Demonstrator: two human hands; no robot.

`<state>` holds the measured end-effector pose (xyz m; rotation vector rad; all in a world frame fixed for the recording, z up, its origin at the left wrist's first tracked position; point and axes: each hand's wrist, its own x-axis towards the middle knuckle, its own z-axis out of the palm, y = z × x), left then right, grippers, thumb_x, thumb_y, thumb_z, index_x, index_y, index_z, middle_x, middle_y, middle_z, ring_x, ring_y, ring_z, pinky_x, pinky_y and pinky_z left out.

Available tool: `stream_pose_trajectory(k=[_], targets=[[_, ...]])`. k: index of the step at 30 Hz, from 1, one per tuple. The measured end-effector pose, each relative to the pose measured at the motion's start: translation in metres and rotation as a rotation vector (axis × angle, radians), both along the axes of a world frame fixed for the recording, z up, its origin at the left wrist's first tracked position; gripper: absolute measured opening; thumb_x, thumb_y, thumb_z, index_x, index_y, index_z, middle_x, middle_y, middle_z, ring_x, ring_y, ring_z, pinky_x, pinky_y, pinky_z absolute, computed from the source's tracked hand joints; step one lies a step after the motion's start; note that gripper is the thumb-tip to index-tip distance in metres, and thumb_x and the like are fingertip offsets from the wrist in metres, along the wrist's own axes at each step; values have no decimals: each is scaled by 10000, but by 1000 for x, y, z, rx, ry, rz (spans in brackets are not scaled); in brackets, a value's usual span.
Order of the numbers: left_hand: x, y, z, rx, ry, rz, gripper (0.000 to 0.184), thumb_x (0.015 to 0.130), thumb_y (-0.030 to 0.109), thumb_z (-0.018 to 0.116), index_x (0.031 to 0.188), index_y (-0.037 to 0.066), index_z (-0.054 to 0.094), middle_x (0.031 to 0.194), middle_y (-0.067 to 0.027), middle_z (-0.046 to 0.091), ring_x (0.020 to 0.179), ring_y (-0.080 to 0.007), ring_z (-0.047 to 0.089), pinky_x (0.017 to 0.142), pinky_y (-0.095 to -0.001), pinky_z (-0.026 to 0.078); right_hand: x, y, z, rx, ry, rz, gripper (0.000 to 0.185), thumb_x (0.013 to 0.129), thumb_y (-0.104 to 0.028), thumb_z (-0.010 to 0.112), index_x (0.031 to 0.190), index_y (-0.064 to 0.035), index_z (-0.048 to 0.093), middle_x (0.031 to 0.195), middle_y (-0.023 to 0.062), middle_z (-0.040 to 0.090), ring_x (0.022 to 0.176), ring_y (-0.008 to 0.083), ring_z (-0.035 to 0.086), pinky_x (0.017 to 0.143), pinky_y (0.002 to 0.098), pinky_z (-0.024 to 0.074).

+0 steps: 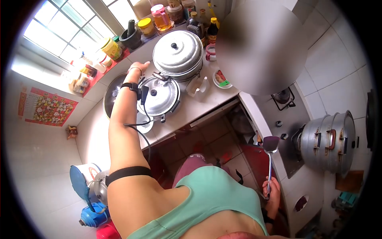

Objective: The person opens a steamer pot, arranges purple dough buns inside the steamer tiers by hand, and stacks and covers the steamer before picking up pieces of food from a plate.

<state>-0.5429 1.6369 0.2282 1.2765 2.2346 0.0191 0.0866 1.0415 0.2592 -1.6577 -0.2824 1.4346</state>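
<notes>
- My left hand [139, 67] reaches far out by the big pot [178, 53]. I see my thumb poking out, but the rest is hard to see, so I can't tell how open my hand is or if it has hold of anything.
- My right hand [272, 187] is closed around the spatula [271, 148]. I have it near the bottom end of its handle, maybe so the wide part can reach well away from me.
- The spatula is on my right, up in the air by the counter edge near the stove [270, 115]. Its wide part points away from me.
- It looks long and thin, with a shiny silver handle. The wide part is flat and dark, a bit purple. I can't see any food on it.
- The big pot is silver and round, with a black knob on its lid. The lid sits on top, I think to keep the inside covered.
- The small pot [159, 95] is just beside it, nearer to me. It has a shiny lid and dark handles, which seem made for safe gripping.
- A black cord [149, 145] hangs from my left wrist.
- The tall pot [328, 141] stands on the stove, maybe so the burner can heat it.
- Jars [146, 28] stand along the window ledge, perhaps to save room on the counter [175, 125].
</notes>
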Motion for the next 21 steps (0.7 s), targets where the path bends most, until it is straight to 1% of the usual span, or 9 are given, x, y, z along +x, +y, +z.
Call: stream_pose_trajectory(k=[2,4,7,10,14,16,19,20,21], targets=[[3,-14,-7,-29,-126,-20,725,855,635,625,1198,-3,667,913,-63,715,751,-169,623,688,-327,516,-12,6,3,-27,14,-17,216,992,-170,499,1147,-27,544,756,69,620,452,72,468,372,205,331],[18,-37,2,73,-103,-87,719,832,697,570,1013,25,752,876,-75,725,770,-202,667,729,-355,525,-19,6,2,-23,0,-20,218,992,-172,500,1148,-26,543,755,68,620,448,73,467,368,207,328],[41,-60,24,-1,-120,-227,693,811,691,590,1050,61,753,875,-40,750,738,-175,671,665,-340,522,-24,6,0,-9,-14,-15,230,985,-179,502,1146,-20,545,749,68,621,456,77,474,371,211,340],[30,-43,-25,91,-341,-159,428,805,473,657,904,75,776,773,-45,740,599,-154,633,560,-331,503,-33,9,-4,-15,-14,-5,244,979,-185,504,1147,-13,545,742,69,623,464,83,481,377,216,355],[44,-45,6,131,-246,-110,348,787,369,691,854,34,758,717,-62,691,518,-149,556,502,-311,451,-43,15,1,-7,-32,-24,255,980,-187,503,1158,-9,539,743,73,624,460,90,481,372,221,357],[39,-45,21,199,-201,-116,406,766,402,698,851,11,765,754,-86,709,607,-178,609,618,-333,509,-41,13,-2,4,-32,-7,259,979,-188,503,1162,-8,539,743,73,624,461,89,482,373,222,358],[30,-37,17,228,-197,-191,430,772,429,689,854,15,770,736,-80,697,601,-171,594,595,-326,493,-40,10,-5,16,-44,7,269,979,-192,504,1168,-4,538,748,71,624,464,87,483,375,221,360],[30,-37,21,177,-177,-183,420,782,444,682,896,53,787,823,-70,759,768,-164,703,752,-315,544,-41,9,-5,13,-54,7,275,979,-196,504,1172,-2,538,751,71,625,465,85,483,375,220,361],[28,-40,24,215,-241,-180,422,797,444,688,920,51,782,820,-71,757,751,-159,696,736,-312,543,-42,10,-5,5,-52,11,275,979,-196,504,1172,-2,538,751,71,625,465,85,483,375,220,361]])
